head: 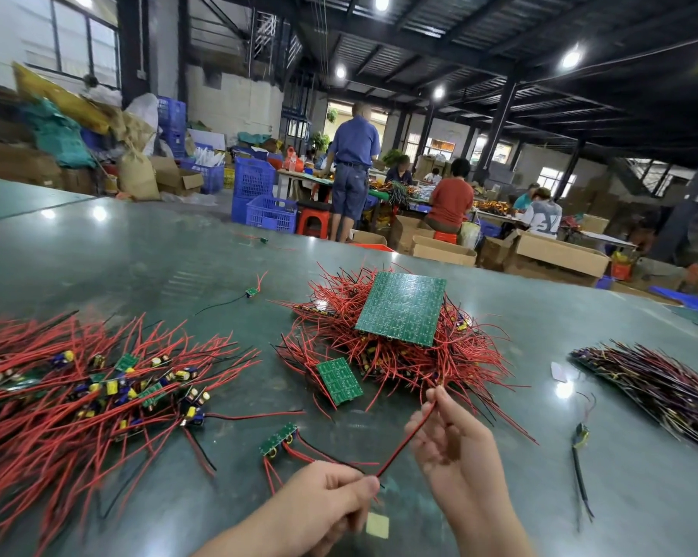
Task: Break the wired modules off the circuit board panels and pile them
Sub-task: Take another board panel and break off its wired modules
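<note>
A single red wire (pixel 405 442) stretches between my two hands near the front edge. My left hand (pixel 331 500) pinches its lower end and my right hand (pixel 448 432) pinches its upper end. Just left of them a small strip of green modules (pixel 278 439) with red and black leads lies on the table. A heap of wired panels (pixel 399 355) sits in the middle, topped by a large green panel (pixel 401 307), with a smaller panel piece (pixel 339 380) at its left foot. At the left spreads the pile of broken-off modules (pixel 98 391).
The dark green table (pixel 138 255) carries a few stray modules (pixel 252 292) further back. A stack of dark-wired panels (pixel 657 379) lies at the right, with a loose module (pixel 581 436) beside it. Beyond the table, people work among blue crates (pixel 255 195) and cardboard boxes (pixel 556 251).
</note>
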A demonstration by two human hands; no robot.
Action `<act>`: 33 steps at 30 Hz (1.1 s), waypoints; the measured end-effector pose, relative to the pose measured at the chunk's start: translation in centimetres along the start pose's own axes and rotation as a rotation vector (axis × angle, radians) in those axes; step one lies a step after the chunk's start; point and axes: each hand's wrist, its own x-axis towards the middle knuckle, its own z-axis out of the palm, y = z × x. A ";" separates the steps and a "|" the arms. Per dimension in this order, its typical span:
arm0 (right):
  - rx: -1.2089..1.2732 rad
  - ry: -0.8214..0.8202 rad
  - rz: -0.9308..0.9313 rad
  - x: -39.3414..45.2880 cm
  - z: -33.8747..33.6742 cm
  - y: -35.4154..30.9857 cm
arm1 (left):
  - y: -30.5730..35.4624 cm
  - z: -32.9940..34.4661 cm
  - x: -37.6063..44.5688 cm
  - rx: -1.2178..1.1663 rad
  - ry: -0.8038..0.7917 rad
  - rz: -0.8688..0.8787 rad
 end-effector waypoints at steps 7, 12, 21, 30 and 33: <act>-0.096 -0.014 -0.056 0.6 0.2 0.8 | 0.7 -0.4 -0.1 -0.517 -0.010 0.077; -0.739 -0.237 -0.100 -0.7 1.2 3.9 | 0.7 -1.4 0.6 -0.544 0.339 0.286; -0.963 -0.402 -0.237 -1.6 1.8 5.6 | 0.3 -1.0 0.5 -0.586 0.265 0.298; -1.381 -0.297 -0.485 -1.3 0.9 5.7 | -0.4 -1.8 0.9 -0.401 0.482 0.312; -1.432 -0.274 -0.479 -1.5 1.0 5.9 | -0.8 -1.7 1.0 -0.406 0.502 0.308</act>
